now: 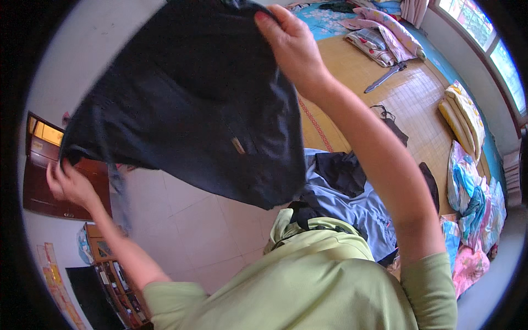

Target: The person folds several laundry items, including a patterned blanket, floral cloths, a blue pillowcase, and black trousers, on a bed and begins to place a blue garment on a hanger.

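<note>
A dark garment (198,95) with a small tag is spread in the air between my two hands. My right hand (295,45) grips its upper edge, thumb on the near side. My left hand (70,183) pinches its lower left corner, and the fingertips there are partly hidden by the cloth. Below and right of the garment, blue-grey clothing (354,210) and a black cloth (342,173) lie in a heap at the mat's edge, close to my body.
A woven mat (330,62) covers the bed. On it are folded bedding (371,45), a toy sword (385,77), a black strapped item (394,128), a folded yellow quilt (462,117) and crumpled colourful fabric (472,198). Tiled floor (198,222) and a dark wooden cabinet (53,181) are at left.
</note>
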Action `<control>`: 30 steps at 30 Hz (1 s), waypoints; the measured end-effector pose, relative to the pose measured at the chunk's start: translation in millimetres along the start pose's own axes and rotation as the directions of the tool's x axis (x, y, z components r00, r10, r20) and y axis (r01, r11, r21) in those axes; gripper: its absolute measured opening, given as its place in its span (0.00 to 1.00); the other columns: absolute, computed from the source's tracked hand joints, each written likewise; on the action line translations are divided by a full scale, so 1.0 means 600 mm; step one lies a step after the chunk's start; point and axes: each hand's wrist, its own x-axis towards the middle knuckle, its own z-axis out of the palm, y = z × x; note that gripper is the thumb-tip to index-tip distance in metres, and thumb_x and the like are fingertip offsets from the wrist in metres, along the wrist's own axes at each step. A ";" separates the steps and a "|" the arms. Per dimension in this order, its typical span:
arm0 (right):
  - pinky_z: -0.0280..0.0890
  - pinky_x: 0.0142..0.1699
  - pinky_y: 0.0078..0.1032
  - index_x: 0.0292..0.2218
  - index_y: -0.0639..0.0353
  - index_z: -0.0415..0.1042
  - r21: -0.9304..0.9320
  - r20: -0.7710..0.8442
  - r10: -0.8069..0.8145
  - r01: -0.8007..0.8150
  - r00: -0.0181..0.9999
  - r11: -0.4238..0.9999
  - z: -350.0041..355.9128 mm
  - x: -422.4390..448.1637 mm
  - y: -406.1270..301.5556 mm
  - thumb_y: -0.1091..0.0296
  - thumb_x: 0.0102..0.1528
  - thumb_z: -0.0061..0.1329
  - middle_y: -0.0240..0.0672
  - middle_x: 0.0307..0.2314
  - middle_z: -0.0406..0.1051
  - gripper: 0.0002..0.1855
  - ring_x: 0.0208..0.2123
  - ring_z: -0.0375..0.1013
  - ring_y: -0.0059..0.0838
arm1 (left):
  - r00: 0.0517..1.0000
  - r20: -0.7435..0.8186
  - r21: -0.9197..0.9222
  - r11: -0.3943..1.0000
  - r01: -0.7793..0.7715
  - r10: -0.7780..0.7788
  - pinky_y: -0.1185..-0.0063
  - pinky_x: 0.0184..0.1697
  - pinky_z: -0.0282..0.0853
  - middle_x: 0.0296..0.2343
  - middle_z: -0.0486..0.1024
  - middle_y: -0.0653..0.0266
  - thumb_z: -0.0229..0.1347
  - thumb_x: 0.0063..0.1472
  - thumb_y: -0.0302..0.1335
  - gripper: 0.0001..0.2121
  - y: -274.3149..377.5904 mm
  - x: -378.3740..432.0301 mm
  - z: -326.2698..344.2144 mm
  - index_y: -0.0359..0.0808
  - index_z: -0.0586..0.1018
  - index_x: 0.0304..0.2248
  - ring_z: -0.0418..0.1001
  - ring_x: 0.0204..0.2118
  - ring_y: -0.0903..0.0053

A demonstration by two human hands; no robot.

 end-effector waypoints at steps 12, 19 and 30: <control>0.61 0.34 0.34 0.33 0.58 0.66 -0.170 0.250 0.212 -0.172 0.945 0.970 0.022 -0.041 0.013 0.64 0.51 0.39 0.47 0.26 0.66 0.10 0.31 0.67 0.42 | 0.935 0.349 -0.238 0.959 0.151 -0.061 0.75 0.44 0.57 0.33 0.66 0.56 0.45 0.55 0.32 0.12 -0.066 -0.038 0.082 0.31 0.70 0.34 0.63 0.38 0.66; 0.60 0.36 0.28 0.34 0.61 0.67 -0.140 0.222 0.644 -0.630 0.732 0.764 -0.070 -0.102 0.110 0.63 0.50 0.40 0.45 0.25 0.68 0.13 0.30 0.68 0.37 | 0.740 0.612 -0.727 0.566 0.389 0.277 0.75 0.50 0.50 0.37 0.67 0.60 0.48 0.52 0.25 0.05 0.106 -0.086 -0.007 0.32 0.71 0.27 0.59 0.48 0.69; 0.38 0.53 0.51 0.40 0.45 0.62 -0.576 0.683 0.103 0.446 0.723 0.685 -0.115 -0.132 -0.018 0.72 0.37 0.47 0.32 0.37 0.64 0.25 0.49 0.55 0.30 | 0.709 -0.141 -0.980 0.003 -0.198 0.691 0.75 0.27 0.65 0.12 0.59 0.64 0.56 0.43 0.31 0.13 0.267 0.052 -0.181 0.32 0.66 0.18 0.60 0.14 0.70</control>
